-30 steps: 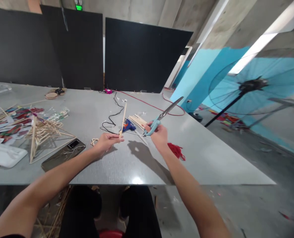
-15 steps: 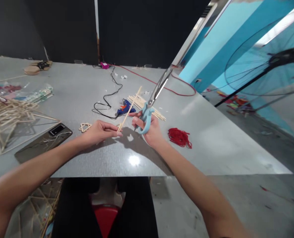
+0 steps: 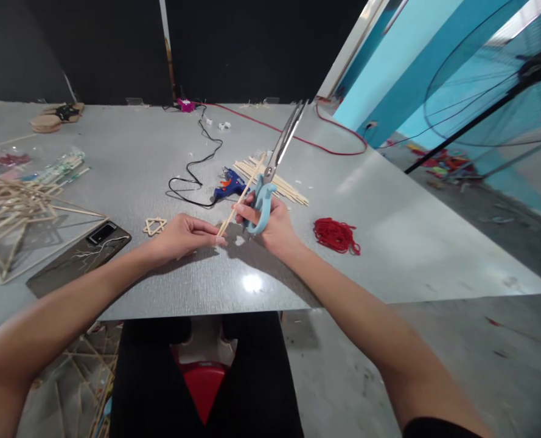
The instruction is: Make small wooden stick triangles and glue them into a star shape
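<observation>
My left hand (image 3: 185,237) pinches the near end of a thin wooden stick (image 3: 243,196), which slants up and away to the right. A second, shorter stick seems to lie against it at the fingertips. My right hand (image 3: 272,222) is wrapped round the light blue handles of a pair of scissors (image 3: 265,198); their long metal blades point up and away from me, nearly closed. Its fingertips are at the stick, whether touching I cannot tell. Behind the hands lie a blue glue gun (image 3: 230,184) and a bundle of wooden sticks (image 3: 288,187). A small star of sticks (image 3: 154,226) rests beside my left hand.
Red yarn (image 3: 336,235) lies right of my right hand. A dark board (image 3: 76,261) with a phone (image 3: 101,233) and a stick framework (image 3: 17,210) are at the left. A black cord (image 3: 188,164) and a red cable (image 3: 261,125) cross the grey table (image 3: 411,243).
My right hand with the scissors has moved in close to the stick and my left hand. The scissors stand more upright. The whole view has shifted slightly.
</observation>
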Action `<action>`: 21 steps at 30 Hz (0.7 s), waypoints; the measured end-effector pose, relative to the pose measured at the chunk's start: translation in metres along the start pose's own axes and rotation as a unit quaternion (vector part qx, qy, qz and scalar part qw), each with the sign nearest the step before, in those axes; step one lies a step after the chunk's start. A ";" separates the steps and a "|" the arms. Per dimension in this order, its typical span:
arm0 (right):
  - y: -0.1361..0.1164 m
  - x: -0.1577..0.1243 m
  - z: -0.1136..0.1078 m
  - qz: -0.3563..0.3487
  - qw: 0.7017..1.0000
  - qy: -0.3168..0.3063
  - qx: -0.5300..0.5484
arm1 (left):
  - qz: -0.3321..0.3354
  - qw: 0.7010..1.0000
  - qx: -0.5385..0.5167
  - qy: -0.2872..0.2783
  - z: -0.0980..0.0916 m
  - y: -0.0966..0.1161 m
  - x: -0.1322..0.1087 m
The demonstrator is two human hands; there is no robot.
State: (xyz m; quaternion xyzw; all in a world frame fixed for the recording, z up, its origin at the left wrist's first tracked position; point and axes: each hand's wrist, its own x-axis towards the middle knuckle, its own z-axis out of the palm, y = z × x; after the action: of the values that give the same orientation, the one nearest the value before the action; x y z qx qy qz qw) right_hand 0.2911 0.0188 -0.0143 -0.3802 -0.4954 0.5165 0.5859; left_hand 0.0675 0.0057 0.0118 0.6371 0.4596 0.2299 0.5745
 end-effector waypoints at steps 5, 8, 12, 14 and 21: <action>-0.002 0.000 0.001 0.005 1.000 0.023 0.011 | 0.004 1.000 -0.017 -0.005 -0.002 -0.003 0.002; -0.004 -0.001 0.002 0.004 0.999 0.030 0.023 | 0.006 1.000 -0.028 -0.003 -0.003 -0.006 0.003; -0.003 -0.001 0.001 -0.003 0.999 0.022 0.032 | 0.002 0.999 -0.033 -0.003 -0.004 -0.008 0.004; -0.002 -0.001 0.001 -0.008 0.999 0.018 0.028 | 0.001 1.000 -0.030 -0.002 -0.005 -0.008 0.004; -0.002 -0.002 0.001 -0.006 1.000 0.016 0.007 | -0.011 0.999 -0.031 -0.002 -0.004 -0.006 0.005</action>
State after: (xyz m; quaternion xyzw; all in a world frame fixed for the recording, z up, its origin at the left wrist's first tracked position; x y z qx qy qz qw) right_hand 0.2908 0.0161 -0.0127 -0.3814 -0.4849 0.5099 0.5995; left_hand 0.0645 0.0112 0.0055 0.6146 0.4584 0.2366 0.5968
